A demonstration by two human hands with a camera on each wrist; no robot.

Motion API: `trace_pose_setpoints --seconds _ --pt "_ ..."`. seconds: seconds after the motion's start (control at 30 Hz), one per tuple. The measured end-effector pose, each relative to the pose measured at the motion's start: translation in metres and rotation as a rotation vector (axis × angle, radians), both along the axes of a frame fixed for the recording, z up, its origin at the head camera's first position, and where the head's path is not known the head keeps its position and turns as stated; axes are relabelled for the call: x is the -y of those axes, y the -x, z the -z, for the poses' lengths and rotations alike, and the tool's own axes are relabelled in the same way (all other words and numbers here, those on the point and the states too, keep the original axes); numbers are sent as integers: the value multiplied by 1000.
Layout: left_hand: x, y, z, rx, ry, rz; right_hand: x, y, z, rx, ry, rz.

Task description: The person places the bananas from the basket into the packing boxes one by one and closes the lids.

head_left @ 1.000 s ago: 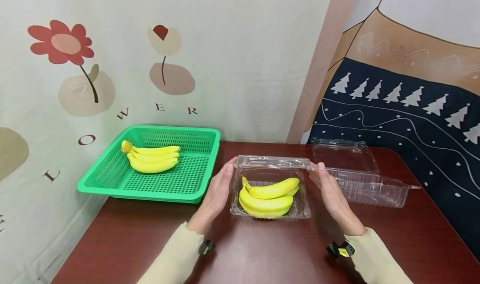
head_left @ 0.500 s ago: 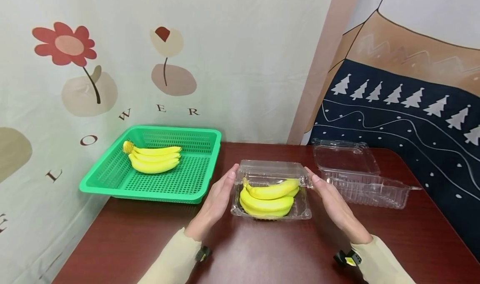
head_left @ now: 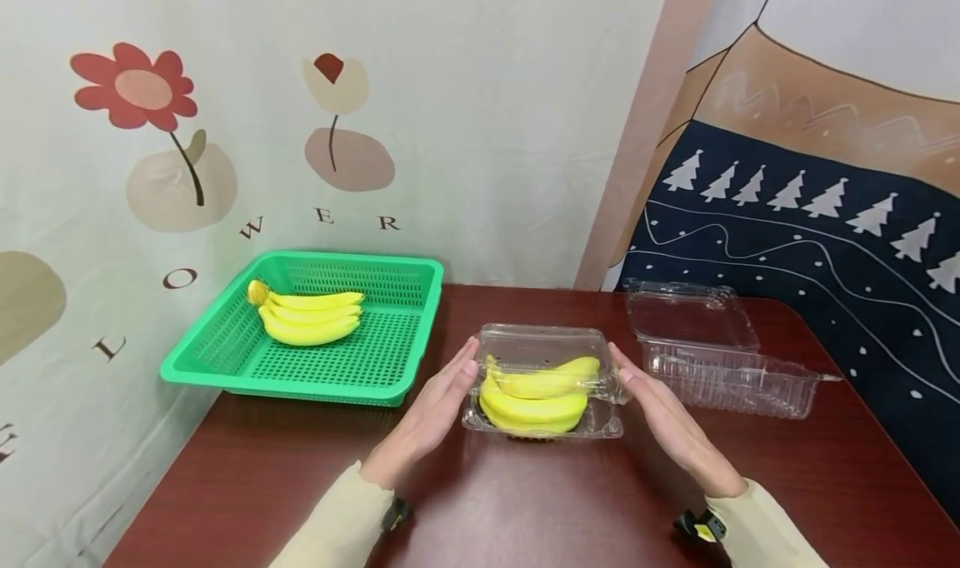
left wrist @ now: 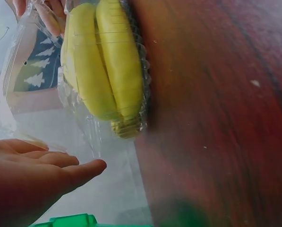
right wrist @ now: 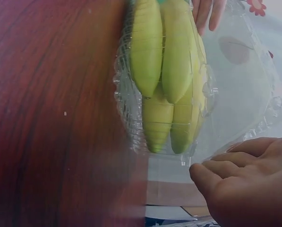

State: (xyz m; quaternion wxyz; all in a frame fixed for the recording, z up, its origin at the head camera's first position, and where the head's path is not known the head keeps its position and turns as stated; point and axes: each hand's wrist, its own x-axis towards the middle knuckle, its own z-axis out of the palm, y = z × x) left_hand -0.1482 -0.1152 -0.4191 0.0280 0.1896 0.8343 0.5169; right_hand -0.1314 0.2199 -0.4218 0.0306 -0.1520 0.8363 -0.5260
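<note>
In the head view, a clear plastic clamshell box (head_left: pixel 540 335) stands at the middle of the table with a bunch of bananas (head_left: pixel 534 410) inside. Its hinged lid is tilted partway down over the fruit, still apart from the front rim. My left hand (head_left: pixel 435 406) is at the lid's left side, fingers straight. Opposite it, my right hand (head_left: pixel 667 422) lies along the lid's right side, also with straight fingers. Both wrist views show the lid raised at an angle above the bananas (left wrist: pixel 119 56), between the two hands.
A green plastic basket (head_left: pixel 285 391) at the left holds another banana bunch (head_left: pixel 311 331). At the right rests a second clear clamshell box (head_left: pixel 735 385), lid tipped back. The dark red wooden table (head_left: pixel 525 510) ends at a printed curtain (head_left: pixel 480 135) behind.
The lid has swung forward and down from nearly upright, now covering the rear part of the bananas. Both hands moved with it along its sides. The basket and second box stayed put.
</note>
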Motion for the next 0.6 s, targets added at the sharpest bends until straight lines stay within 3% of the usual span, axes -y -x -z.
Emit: trace_pose_setpoints --seconds 0.33,0.6 --pt "4 -1 7 26 67 73 -2 -3 5 50 0 -18" --pt "10 -4 8 52 129 90 -1 -4 10 74 -8 -41"
